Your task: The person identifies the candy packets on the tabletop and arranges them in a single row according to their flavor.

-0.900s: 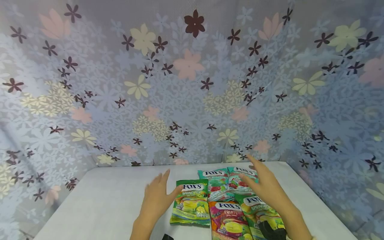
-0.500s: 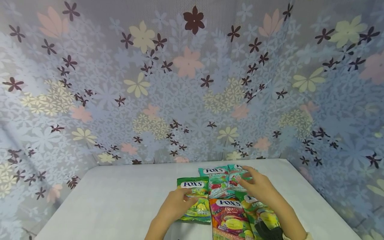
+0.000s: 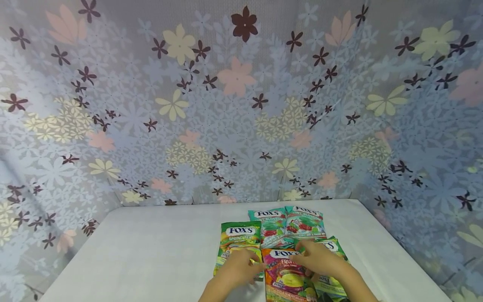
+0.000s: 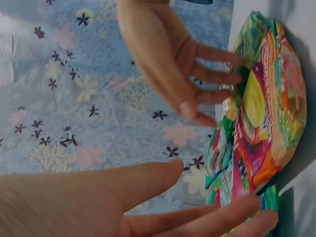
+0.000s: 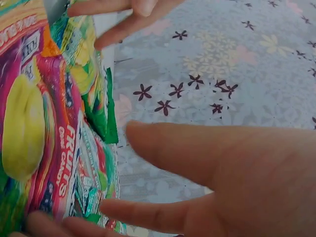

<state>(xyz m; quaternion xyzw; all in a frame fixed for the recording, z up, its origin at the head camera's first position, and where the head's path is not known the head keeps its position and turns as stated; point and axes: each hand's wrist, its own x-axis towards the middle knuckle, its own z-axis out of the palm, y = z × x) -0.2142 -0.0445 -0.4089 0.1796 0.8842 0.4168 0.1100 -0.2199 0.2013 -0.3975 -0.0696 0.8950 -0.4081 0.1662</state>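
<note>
Several Fox's candy bags lie on the white table (image 3: 151,251). The pink and orange Fruits bag (image 3: 286,279) is nearest me, and it also fills the left wrist view (image 4: 271,98) and the right wrist view (image 5: 44,133). My left hand (image 3: 252,266) is spread, its straight fingers (image 4: 237,211) touching the bag's left edge over a green Spring Tea bag (image 3: 241,237). On the bag's right edge rests my right hand (image 3: 302,257), with extended fingers (image 5: 148,212), partly covering a second Spring Tea bag (image 3: 333,245). Neither hand grips anything.
Two teal Mint Blossom bags (image 3: 269,222) (image 3: 306,220) lie side by side behind the others. A flowered curtain (image 3: 241,105) hangs round the table on the back and both sides. The table's left half is bare.
Both hands have come down and drawn back toward me. The left slid right across the Spring Tea bag, the right left the Mint Blossom bags; both now touch the Fruits bag's sides.
</note>
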